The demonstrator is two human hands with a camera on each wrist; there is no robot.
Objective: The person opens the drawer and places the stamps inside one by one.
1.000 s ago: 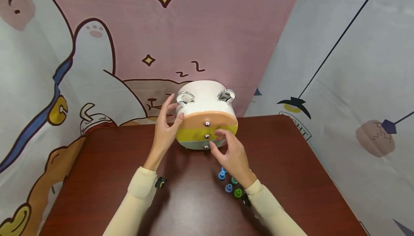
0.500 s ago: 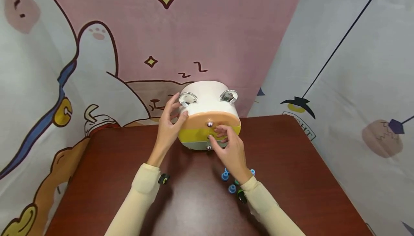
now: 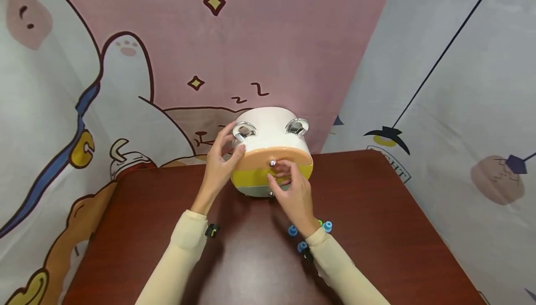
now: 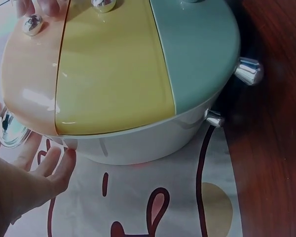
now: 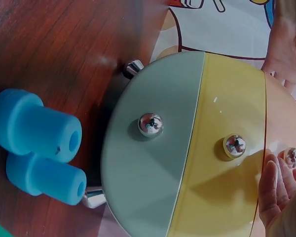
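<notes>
A white rounded drawer box [image 3: 268, 126] with silver ring ears stands at the table's back. Its front has an orange drawer [image 3: 255, 158], a yellow drawer [image 3: 247, 176] and a green drawer [image 3: 255, 191], each with a silver ball knob. My left hand [image 3: 218, 163] rests against the box's left side, thumb at the orange front's edge and fingers by the ear. My right hand [image 3: 295, 193] is in front of the drawers, fingertips beside the orange drawer's knob [image 5: 292, 157], with the thumb apart below. The yellow drawer's knob [image 5: 234, 146] shows uncovered in the right wrist view.
Several small stepped plastic pieces, including a blue one [image 3: 292, 230], lie on the dark red table [image 3: 368, 230] near my right wrist. Short silver feet [image 4: 249, 71] hold up the box. A cartoon-printed cloth [image 3: 293, 40] hangs behind the table.
My right hand has moved up and slightly left, its fingertips passing from beside the middle knob to the top one. My left hand stays at the box's side.
</notes>
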